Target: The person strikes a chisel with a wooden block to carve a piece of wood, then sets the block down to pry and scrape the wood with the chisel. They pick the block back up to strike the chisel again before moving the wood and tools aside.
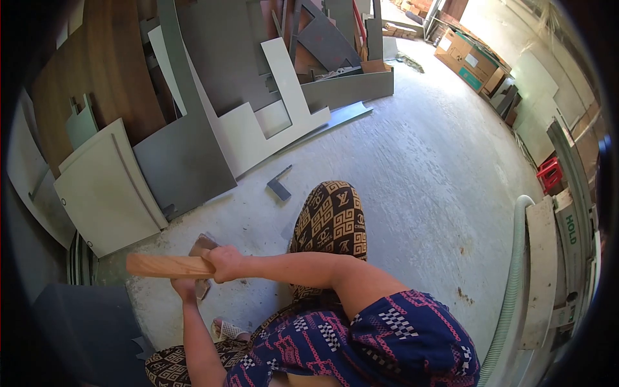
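Observation:
A hammer (pixel 166 266) with a thick, pale wooden handle is held in front of my left knee, its handle end pointing left. Its brownish, worn head (pixel 204 243) shows above and below the handle. My right hand (pixel 225 263) is closed around the handle beside the head. From below, my left hand (pixel 184 287) grips the tool near the head; the handle hides most of its fingers. A dark L-shaped piece (pixel 280 184) lies on the floor ahead of my patterned trouser knee (pixel 332 216).
Grey, white and brown panels (pixel 184 155) lean in a stack at the left and ahead. A corrugated hose (pixel 509 290) and long boards (pixel 538 271) line the right side. Farther back are a red stool (pixel 549 174) and cardboard boxes (pixel 467 58) on the concrete floor (pixel 412 174).

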Action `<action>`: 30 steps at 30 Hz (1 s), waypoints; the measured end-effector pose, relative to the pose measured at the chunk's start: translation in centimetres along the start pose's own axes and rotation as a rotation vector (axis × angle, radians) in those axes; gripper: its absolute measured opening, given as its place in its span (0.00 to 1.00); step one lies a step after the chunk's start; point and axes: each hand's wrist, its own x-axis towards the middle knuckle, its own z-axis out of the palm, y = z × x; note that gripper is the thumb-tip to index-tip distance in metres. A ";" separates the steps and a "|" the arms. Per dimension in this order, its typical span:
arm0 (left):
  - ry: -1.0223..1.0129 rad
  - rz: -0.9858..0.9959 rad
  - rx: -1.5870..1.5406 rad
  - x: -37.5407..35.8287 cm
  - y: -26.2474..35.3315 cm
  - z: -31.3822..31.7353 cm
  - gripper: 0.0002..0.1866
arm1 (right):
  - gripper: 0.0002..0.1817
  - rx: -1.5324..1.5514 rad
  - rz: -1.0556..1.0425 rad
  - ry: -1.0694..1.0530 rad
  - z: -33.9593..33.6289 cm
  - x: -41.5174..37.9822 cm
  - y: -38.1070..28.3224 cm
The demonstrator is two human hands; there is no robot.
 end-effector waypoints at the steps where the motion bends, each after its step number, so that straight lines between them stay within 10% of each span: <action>1: 0.047 -0.013 -0.055 0.2 -0.7 -0.1 0.22 | 0.29 0.063 0.027 -0.029 0.3 0.3 0.1; 7: 0.229 -0.420 -0.152 0.3 0.4 -0.7 0.14 | 0.28 0.488 0.222 0.034 0.4 2.3 2.0; 14: 0.595 -0.502 0.417 2.1 -0.9 -5.5 0.22 | 0.27 0.157 0.600 0.069 2.0 3.1 10.0; 30: 0.645 -0.825 0.291 -1.6 3.2 -5.8 0.21 | 0.34 -0.066 0.576 -0.020 5.0 1.8 9.6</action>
